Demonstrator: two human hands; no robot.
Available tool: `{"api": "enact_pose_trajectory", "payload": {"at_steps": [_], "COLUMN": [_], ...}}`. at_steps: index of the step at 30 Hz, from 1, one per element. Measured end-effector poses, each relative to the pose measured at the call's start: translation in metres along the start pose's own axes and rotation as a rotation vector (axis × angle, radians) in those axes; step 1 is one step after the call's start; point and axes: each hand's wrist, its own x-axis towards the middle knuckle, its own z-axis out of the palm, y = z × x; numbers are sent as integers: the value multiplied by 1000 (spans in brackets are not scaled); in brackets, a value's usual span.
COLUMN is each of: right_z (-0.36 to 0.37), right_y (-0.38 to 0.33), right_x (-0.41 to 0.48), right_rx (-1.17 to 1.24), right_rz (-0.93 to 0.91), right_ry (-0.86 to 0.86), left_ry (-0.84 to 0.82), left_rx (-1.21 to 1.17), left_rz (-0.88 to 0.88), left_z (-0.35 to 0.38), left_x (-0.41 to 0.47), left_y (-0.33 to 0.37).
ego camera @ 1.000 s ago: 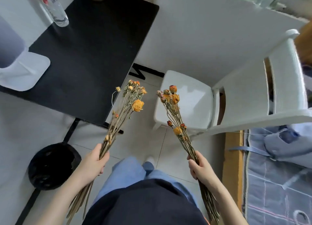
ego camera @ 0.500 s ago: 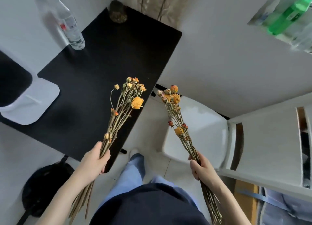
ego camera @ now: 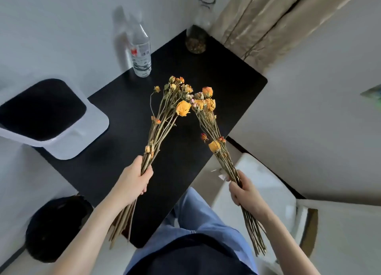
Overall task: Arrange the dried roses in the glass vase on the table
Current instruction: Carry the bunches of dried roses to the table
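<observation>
The dried roses are split into two bunches held above the black table (ego camera: 216,78) at centre frame, their heads touching. The left hand (ego camera: 132,184) is curled tight round the stems of the left bunch (ego camera: 165,118); the right hand (ego camera: 245,192) likewise grips the right bunch (ego camera: 210,104). The glass vase (ego camera: 195,40) stands at the table's far corner, top centre. A plastic water bottle (ego camera: 141,52) stands to its left. A white chair (ego camera: 274,188) sits at lower right.
</observation>
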Motion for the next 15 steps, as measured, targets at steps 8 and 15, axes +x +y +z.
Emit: {"api": "enact_pose_trajectory", "payload": {"at_steps": [8,15], "right_z": [-10,-23], "right_y": [-43,-82], "right_x": [65,125], "right_rx": [-37,-16], "right_rz": [-118,-188], "right_ry": [0,-47], "left_ry": [31,70], "left_rx": [-105,-264], "left_rz": [13,52], "left_z": [9,27], "left_x": [53,107], "left_y": [37,86]}}
